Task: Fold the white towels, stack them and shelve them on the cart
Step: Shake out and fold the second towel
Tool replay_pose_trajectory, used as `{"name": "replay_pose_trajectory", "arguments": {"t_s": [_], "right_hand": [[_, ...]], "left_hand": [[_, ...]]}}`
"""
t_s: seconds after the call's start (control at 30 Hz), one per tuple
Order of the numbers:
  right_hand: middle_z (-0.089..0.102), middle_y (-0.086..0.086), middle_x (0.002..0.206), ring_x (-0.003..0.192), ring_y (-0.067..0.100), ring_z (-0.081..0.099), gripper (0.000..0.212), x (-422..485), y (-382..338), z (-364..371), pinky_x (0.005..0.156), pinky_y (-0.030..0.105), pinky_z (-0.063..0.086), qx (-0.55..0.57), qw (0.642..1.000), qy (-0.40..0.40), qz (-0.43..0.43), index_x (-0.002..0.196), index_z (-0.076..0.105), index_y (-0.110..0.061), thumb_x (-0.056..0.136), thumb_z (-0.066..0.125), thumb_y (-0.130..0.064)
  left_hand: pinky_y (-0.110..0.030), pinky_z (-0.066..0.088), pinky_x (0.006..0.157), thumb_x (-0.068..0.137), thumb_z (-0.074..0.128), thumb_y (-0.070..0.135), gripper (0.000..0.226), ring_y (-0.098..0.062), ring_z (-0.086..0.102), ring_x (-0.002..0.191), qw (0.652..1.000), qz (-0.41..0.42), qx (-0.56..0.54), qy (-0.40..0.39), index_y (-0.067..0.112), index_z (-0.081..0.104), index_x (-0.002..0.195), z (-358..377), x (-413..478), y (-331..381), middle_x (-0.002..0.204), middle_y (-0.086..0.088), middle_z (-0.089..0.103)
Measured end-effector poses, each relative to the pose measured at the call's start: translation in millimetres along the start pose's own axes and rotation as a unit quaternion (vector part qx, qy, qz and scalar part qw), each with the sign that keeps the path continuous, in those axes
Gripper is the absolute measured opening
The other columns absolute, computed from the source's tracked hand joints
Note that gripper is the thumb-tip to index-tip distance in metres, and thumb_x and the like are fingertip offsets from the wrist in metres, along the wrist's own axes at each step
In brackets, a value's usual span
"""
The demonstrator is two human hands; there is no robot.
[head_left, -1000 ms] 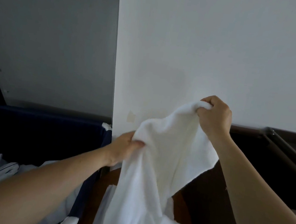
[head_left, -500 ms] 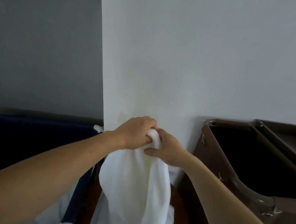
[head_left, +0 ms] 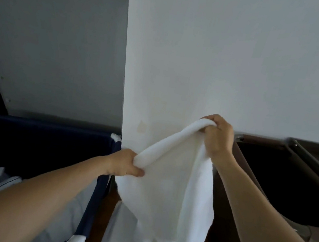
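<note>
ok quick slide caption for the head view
Left hand and right hand hold a white terry towel stretched by its top edge

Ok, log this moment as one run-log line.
white towel: hangs unfolded, held up | left hand: grips top edge, lower | right hand: grips top edge, higher

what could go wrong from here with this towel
1. The white towel hangs in the air from a bunched, rolled top edge. The left hand grips lower than the right hand, so the corners may not line up and the fold could come out crooked.
2. Its loose lower end dangles close to the dark blue bin and more white cloth below, so it could snag or drag on them.
</note>
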State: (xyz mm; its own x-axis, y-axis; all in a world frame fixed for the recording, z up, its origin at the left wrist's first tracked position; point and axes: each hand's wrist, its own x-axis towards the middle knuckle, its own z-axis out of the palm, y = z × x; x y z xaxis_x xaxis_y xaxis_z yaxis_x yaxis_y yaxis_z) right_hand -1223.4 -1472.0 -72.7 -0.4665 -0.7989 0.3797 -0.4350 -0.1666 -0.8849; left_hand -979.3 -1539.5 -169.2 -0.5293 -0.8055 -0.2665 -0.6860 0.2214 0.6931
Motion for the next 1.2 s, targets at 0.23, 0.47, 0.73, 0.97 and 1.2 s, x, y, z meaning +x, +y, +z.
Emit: {"name": "replay_pose_trajectory", "arguments": {"t_s": [0.23, 0.47, 0.73, 0.97, 1.2], "right_hand": [[0.067, 0.021, 0.088, 0.091, 0.04, 0.064, 0.012, 4, 42, -14, 0.067, 0.032, 0.044, -0.258, 0.941, -0.206, 0.075, 0.081, 0.065, -0.003, 0.084, 0.053, -0.002], [0.059, -0.006, 0.124, 0.115, 0.01, 0.056, 0.072, -14, 36, 9, 0.101, 0.03, 0.046, -0.138, 0.933, -0.329, 0.041, 0.134, 0.049, -0.021, 0.072, 0.086, -0.025], [0.055, -0.004, 0.069, 0.064, 0.011, 0.049, 0.006, -28, 28, 28, 0.056, 0.024, 0.037, -0.092, 0.959, -0.26, 0.063, 0.078, 0.066, -0.015, 0.079, 0.067, -0.009], [0.051, -0.01, 0.056, 0.058, 0.011, 0.045, 0.008, -25, 21, 23, 0.053, 0.026, 0.033, 0.012, 0.967, -0.249, 0.062, 0.059, 0.059, -0.022, 0.054, 0.053, -0.019], [0.059, 0.007, 0.085, 0.08, 0.025, 0.056, 0.042, -33, 41, 22, 0.07, 0.037, 0.046, -0.035, 0.932, -0.341, 0.121, 0.093, 0.059, -0.009, 0.052, 0.061, -0.019]], "left_hand": [[-0.034, 0.048, 0.076, 0.082, 0.072, 0.036, 0.03, -0.027, 0.065, 0.091, 0.978, 0.087, 0.073, 0.173, 0.007, 0.068, 0.089, -48, -4, 54, 0.095, -0.009, 0.07], [-0.031, 0.032, 0.056, 0.076, 0.071, 0.022, 0.023, -0.023, 0.047, 0.068, 0.922, 0.158, 0.197, 0.292, 0.005, 0.057, 0.08, -69, -17, 132, 0.071, -0.004, 0.053], [-0.032, 0.048, 0.071, 0.079, 0.072, 0.022, 0.028, -0.018, 0.059, 0.086, 0.952, 0.119, 0.27, 0.084, 0.026, 0.054, 0.1, -25, -13, 88, 0.096, 0.005, 0.062], [-0.031, 0.052, 0.08, 0.079, 0.076, 0.009, 0.022, -0.02, 0.063, 0.092, 0.994, 0.051, -0.004, 0.099, 0.014, 0.068, 0.099, -25, -17, 54, 0.098, -0.004, 0.067], [-0.028, 0.056, 0.077, 0.08, 0.073, -0.003, 0.036, -0.017, 0.062, 0.091, 0.962, 0.101, -0.196, 0.159, 0.015, 0.06, 0.107, -13, -16, 47, 0.101, -0.002, 0.065]]}}
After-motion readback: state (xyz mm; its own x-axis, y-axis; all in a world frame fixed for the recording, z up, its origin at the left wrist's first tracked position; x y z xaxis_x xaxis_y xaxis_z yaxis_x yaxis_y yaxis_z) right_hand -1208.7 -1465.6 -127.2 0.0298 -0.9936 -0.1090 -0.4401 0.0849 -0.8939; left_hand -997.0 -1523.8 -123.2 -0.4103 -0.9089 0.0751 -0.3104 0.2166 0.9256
